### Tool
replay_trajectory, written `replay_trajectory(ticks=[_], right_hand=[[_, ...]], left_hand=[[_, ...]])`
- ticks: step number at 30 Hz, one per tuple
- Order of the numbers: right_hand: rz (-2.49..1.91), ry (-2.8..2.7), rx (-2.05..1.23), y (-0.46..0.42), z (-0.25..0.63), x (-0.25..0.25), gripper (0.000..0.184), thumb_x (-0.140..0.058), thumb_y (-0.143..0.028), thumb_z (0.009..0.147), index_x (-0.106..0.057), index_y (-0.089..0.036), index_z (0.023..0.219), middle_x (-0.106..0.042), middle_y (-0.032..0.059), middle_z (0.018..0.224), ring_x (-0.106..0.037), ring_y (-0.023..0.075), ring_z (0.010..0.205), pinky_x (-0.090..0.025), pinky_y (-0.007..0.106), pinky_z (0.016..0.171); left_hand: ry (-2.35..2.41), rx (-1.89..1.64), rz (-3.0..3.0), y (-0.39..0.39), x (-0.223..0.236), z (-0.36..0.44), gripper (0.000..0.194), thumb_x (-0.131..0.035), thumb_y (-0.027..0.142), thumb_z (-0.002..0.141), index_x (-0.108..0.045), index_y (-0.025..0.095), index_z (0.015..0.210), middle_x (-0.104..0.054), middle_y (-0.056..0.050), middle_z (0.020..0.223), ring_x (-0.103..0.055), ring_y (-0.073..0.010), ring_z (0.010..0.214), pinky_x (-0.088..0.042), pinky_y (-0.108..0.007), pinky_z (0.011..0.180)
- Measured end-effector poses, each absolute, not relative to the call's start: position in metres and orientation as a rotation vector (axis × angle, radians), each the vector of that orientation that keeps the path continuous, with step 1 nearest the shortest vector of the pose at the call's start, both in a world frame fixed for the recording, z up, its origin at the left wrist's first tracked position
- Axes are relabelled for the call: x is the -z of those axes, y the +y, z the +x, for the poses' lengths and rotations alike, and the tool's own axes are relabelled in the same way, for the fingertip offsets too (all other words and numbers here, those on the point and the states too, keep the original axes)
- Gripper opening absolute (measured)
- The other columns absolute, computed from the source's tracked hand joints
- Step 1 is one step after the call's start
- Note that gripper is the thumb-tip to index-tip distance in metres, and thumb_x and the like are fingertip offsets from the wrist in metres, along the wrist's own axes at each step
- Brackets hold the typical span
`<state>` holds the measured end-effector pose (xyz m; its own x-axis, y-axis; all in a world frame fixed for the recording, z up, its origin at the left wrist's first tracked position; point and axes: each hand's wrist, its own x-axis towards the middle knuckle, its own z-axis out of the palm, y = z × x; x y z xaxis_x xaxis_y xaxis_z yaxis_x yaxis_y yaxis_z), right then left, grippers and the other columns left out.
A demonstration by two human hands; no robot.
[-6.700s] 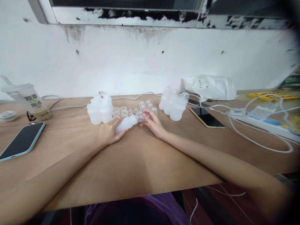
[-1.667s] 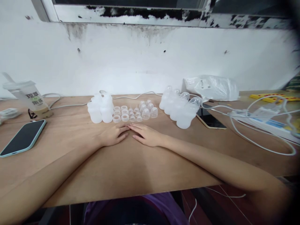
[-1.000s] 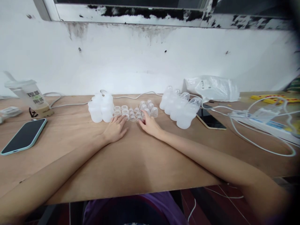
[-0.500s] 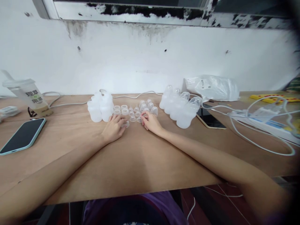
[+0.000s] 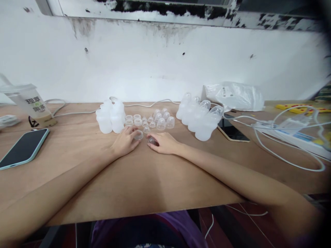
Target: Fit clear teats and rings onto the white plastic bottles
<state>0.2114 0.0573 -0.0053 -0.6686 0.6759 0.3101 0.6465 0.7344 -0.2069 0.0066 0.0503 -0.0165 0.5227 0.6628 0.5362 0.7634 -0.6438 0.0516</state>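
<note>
My left hand (image 5: 126, 141) is closed on a clear screw ring (image 5: 139, 135) just above or on the table; I cannot tell which. Close by, my right hand (image 5: 164, 142) grips a small clear bottle teat (image 5: 151, 140) between thumb and fingers. Behind them lie more screw rings (image 5: 137, 122), several small teats (image 5: 146, 129) and clear dome caps (image 5: 160, 124) in rows. White baby bottles (image 5: 118, 119) without tops stand together at the left. To the right, white bottles with clear caps (image 5: 203, 129) stand in a slanting group.
A drink cup (image 5: 38, 106) and a phone (image 5: 24, 148) are at the left. On the right lie a dark phone (image 5: 232, 131), a plastic bag (image 5: 234, 96), a power strip (image 5: 292, 132) and looping white cables. A wall rises behind the wooden table (image 5: 144, 186).
The earlier held bottle now stands capped in the right group. After resting together, my hands reached to the rows; my left drew a screw ring nearer, my right a teat.
</note>
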Motion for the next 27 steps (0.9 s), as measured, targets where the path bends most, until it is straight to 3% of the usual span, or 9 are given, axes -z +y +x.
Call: replay_trajectory(ticks=[5,12,18,21,27], right_hand=[[-0.880,-2.602,-0.151,0.0560,0.2138,0.0040,0.023,-0.045,-0.026,0.078,-0.052,-0.021,0.099,-0.058,0.0023,0.085,-0.051,0.0117,0.066,-0.037,0.023,0.061],[-0.835,-2.626,-0.150,0.0576,0.2144,0.0060,0.025,-0.042,-0.027,0.080,-0.051,-0.022,0.103,-0.056,0.0025,0.087,-0.051,0.0118,0.069,-0.039,0.024,0.065],[-0.887,-2.599,-0.145,0.0581,0.2147,0.0063,0.029,-0.040,-0.032,0.082,-0.044,-0.019,0.108,-0.055,0.0033,0.080,-0.051,0.0141,0.068,-0.041,0.027,0.064],[-0.849,-2.520,-0.151,0.0584,0.2145,0.0062,0.028,-0.037,-0.034,0.084,-0.043,-0.018,0.106,-0.051,0.0074,0.094,-0.052,0.0152,0.077,-0.043,0.029,0.069],[-0.776,-2.366,-0.209,0.0606,0.2138,0.0080,0.026,-0.036,-0.025,0.085,-0.037,-0.019,0.111,-0.050,0.0072,0.103,-0.052,0.0136,0.083,-0.042,0.031,0.080]], left_hand=[[-1.197,0.767,-2.698,0.0498,0.0162,0.0070,0.021,-0.042,0.029,0.081,-0.051,0.016,0.095,-0.050,-0.009,0.104,-0.050,-0.0197,0.091,-0.043,-0.034,0.078],[-1.266,0.707,-2.709,0.0481,0.0143,0.0072,0.021,-0.040,0.038,0.081,-0.047,0.017,0.084,-0.053,-0.005,0.082,-0.051,-0.0173,0.074,-0.043,-0.030,0.063],[-1.325,0.804,-2.692,0.0490,0.0178,0.0060,0.035,-0.045,0.036,0.078,-0.039,0.016,0.106,-0.052,-0.008,0.094,-0.052,-0.0206,0.086,-0.045,-0.033,0.072],[-1.297,0.956,-2.656,0.0487,0.0186,0.0057,0.042,-0.046,0.029,0.078,-0.034,0.017,0.116,-0.047,-0.009,0.105,-0.049,-0.0201,0.095,-0.045,-0.032,0.078],[-1.262,1.063,-2.713,0.0465,0.0170,0.0064,0.038,-0.047,0.022,0.076,-0.039,0.020,0.113,-0.044,-0.006,0.110,-0.053,-0.0149,0.088,-0.046,-0.028,0.077]])
